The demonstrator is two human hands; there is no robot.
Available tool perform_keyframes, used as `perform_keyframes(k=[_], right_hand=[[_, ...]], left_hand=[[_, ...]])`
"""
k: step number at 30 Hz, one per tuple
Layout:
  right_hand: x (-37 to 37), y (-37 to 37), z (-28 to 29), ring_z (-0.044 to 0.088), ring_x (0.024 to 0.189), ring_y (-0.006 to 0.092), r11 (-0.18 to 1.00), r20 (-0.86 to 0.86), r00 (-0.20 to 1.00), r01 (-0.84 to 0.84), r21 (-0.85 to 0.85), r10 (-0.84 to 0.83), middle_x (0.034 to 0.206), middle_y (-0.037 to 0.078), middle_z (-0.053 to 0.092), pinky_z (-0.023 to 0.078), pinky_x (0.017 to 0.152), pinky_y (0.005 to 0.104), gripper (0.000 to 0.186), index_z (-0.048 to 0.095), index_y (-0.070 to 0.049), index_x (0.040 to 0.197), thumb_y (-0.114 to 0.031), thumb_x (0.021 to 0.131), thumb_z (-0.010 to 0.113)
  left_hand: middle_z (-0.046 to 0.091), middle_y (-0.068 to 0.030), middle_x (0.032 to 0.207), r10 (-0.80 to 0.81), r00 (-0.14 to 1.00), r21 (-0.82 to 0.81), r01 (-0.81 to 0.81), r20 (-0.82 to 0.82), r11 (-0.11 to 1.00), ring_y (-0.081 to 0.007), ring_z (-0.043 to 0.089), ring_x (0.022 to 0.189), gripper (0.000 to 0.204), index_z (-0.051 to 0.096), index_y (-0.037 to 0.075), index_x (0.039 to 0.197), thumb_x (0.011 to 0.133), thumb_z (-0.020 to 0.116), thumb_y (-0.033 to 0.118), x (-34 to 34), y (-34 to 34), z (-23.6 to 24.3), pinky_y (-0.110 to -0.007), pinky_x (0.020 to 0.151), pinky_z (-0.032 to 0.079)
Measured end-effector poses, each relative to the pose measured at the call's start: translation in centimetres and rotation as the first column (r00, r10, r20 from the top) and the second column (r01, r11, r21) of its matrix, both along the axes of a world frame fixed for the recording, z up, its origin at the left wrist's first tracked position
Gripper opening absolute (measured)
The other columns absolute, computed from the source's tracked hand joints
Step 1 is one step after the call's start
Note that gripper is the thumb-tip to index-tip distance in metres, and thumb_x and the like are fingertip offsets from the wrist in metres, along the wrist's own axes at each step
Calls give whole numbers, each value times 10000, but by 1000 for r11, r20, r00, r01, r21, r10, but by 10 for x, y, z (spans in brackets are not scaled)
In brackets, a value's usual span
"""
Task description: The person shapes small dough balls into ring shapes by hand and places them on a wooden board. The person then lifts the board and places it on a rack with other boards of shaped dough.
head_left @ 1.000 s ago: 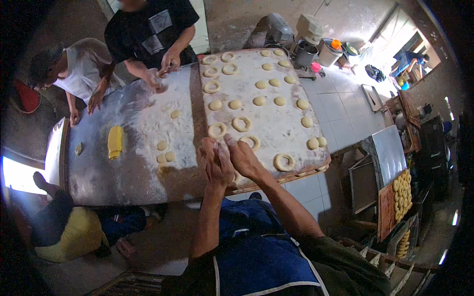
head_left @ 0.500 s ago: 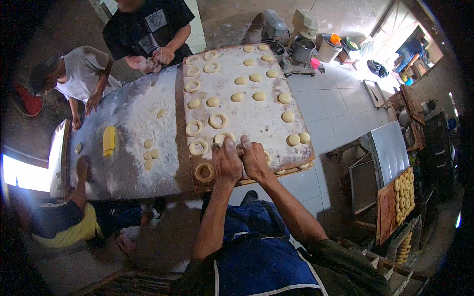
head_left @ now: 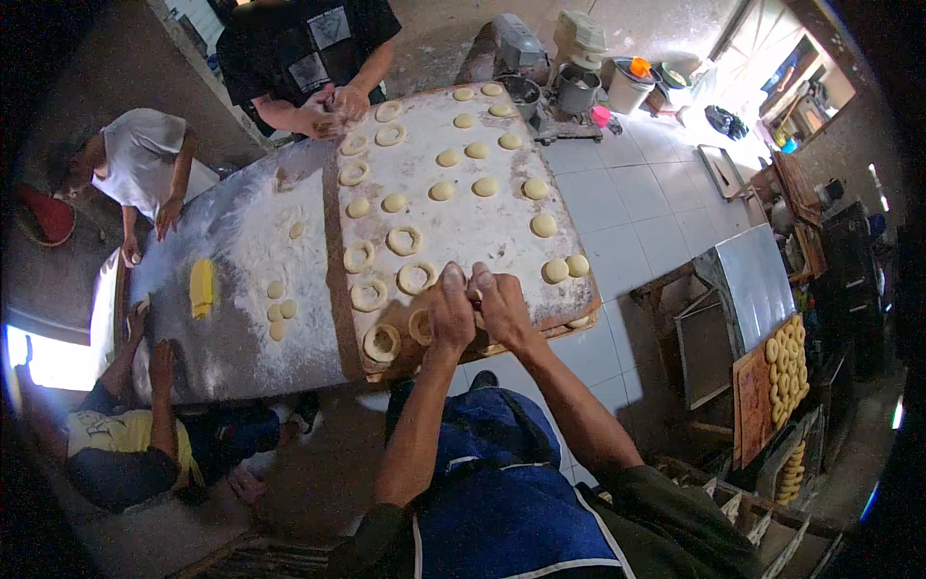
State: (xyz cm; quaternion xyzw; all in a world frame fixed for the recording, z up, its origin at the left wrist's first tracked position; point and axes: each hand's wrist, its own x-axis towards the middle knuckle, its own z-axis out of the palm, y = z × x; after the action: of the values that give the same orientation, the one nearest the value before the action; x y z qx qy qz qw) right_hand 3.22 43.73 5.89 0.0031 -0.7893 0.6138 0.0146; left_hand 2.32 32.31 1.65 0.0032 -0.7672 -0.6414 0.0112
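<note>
My left hand [head_left: 447, 311] and my right hand [head_left: 503, 307] are pressed together over the near edge of a floured wooden board [head_left: 482, 227]. Their fingertips pinch a small piece of dough [head_left: 474, 292] between them. Just left of my left hand lie two dough rings [head_left: 420, 326] on the board's near corner. More rings [head_left: 403, 239] run up the board's left side. Plain dough rounds [head_left: 542, 225] fill its right and far parts.
The board rests on a floured metal table [head_left: 231, 318] bearing a yellow block [head_left: 201, 287] and small dough rounds [head_left: 277, 309]. A person in black [head_left: 309, 48] shapes dough at the far end. Two others [head_left: 135, 154] are at the left. A tray of rings [head_left: 781, 372] stands right.
My hands came down together to the board's near edge and one more ring now lies by my left hand. The person at lower left has put both hands on the table edge.
</note>
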Motion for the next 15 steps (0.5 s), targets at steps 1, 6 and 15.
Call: perform_keyframes(k=[1, 6, 15], right_hand=[[-2, 4, -1, 534, 510, 273, 996, 26, 999, -19, -91, 21, 575, 190, 592, 442, 549, 425, 614, 616, 51, 688, -457, 960, 402], [-26, 26, 0, 580, 591, 165, 995, -43, 995, -96, -16, 95, 660, 131, 651, 472, 586, 372, 303, 635, 34, 798, -262, 862, 634], [5, 127, -32, 597, 937, 395, 555, -385, 908, 408, 725, -165, 905, 217, 641, 459, 825, 488, 399, 558, 34, 1120, -121, 772, 676]], left_hand=[[558, -124, 963, 3, 982, -51, -12, -188, 999, -265, 524, 830, 369, 500, -10, 1054, 998, 401, 341, -5, 0, -3, -384, 798, 429], [579, -246, 1084, 9, 980, -520, -113, -197, 846, -392, 583, 998, 341, 489, -51, 1191, 969, 437, 204, -42, -1, -2, -468, 862, 456], [587, -209, 1133, -397, 902, -734, 154, -168, 661, -389, 505, 1155, 259, 618, 29, 1035, 858, 578, 215, -45, 72, 31, -553, 965, 383]])
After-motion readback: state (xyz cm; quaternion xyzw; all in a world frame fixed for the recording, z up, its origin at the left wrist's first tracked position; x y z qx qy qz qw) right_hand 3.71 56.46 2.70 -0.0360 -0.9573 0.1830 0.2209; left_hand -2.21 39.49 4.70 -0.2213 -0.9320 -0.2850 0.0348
